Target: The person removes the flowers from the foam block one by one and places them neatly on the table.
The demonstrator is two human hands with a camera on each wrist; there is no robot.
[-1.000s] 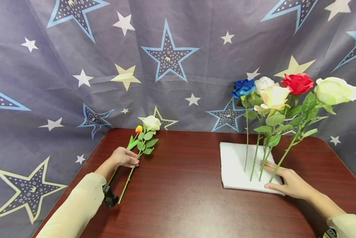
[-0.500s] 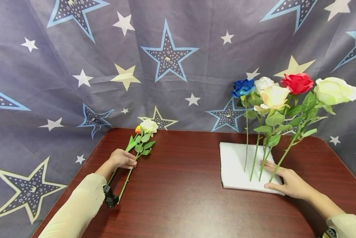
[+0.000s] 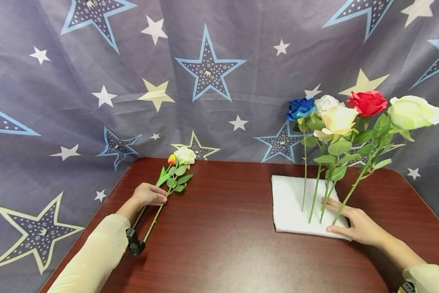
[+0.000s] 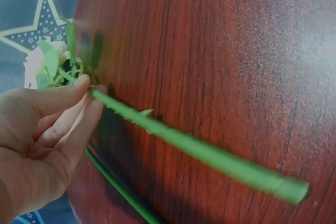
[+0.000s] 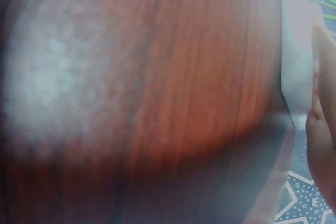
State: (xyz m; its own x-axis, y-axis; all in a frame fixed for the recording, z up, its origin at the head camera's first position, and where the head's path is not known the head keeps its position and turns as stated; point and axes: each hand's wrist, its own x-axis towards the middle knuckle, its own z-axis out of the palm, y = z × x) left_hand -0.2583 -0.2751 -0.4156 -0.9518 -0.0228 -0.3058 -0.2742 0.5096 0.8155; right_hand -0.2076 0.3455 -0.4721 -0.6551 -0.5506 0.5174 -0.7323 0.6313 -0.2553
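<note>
My left hand (image 3: pixel 150 194) pinches the stem of a white rose (image 3: pixel 185 155) between thumb and fingertips at the table's left side. In the left wrist view the thorny green stem (image 4: pixel 184 141) runs from the fingertips toward the lower right. An orange-yellow tulip (image 3: pixel 172 159) lies beneath, its stem passing under the hand. My right hand (image 3: pixel 358 224) rests on the right edge of a white foam board (image 3: pixel 287 203), fingers extended among the stems. Standing in the foam are a blue rose (image 3: pixel 301 108), a cream rose (image 3: pixel 338 119), a red rose (image 3: pixel 367 103) and others.
The dark red wooden table (image 3: pixel 219 228) runs back to a grey-blue curtain (image 3: pixel 241 32) printed with stars. The tall roses lean to the right over the foam, with a pale green bloom (image 3: pixel 414 112) farthest out.
My left hand has shifted slightly left, and the white rose's head has moved a little left and down, closer to the tulip. The right hand has stayed on the foam.
</note>
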